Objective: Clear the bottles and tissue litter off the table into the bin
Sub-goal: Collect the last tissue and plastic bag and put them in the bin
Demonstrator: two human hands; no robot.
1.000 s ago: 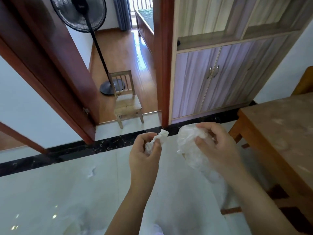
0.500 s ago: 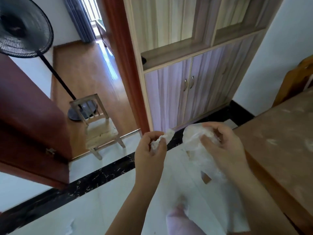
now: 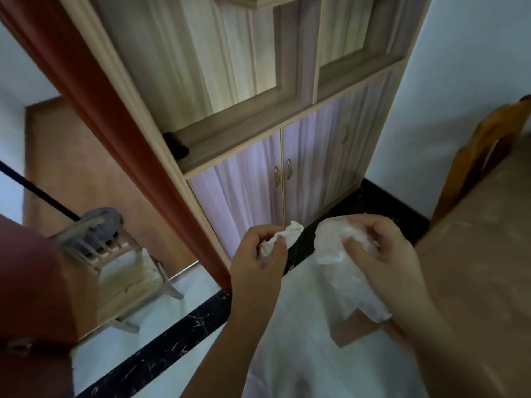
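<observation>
My left hand [image 3: 257, 261] is closed around a crumpled white tissue [image 3: 283, 238] whose end sticks out above the fingers. My right hand [image 3: 382, 254] grips a thin translucent white plastic bag [image 3: 342, 268] near its top; the bag hangs down past my wrist. Both hands are held side by side in front of me, above the pale tiled floor. The wooden table [image 3: 482, 254] lies at the right, with pale smudges on its top. No bottle or bin shows in this view.
A cupboard with two handled doors [image 3: 283, 179] stands straight ahead beside a red-brown door frame [image 3: 143, 156]. A small wooden chair [image 3: 120, 271] and a fan's base sit at the left. A wooden chair back [image 3: 485, 145] rises by the table's far end.
The view has swung to the right and closer to the cupboard, and the image is darker. Both hands keep the same hold on the tissue and the bag.
</observation>
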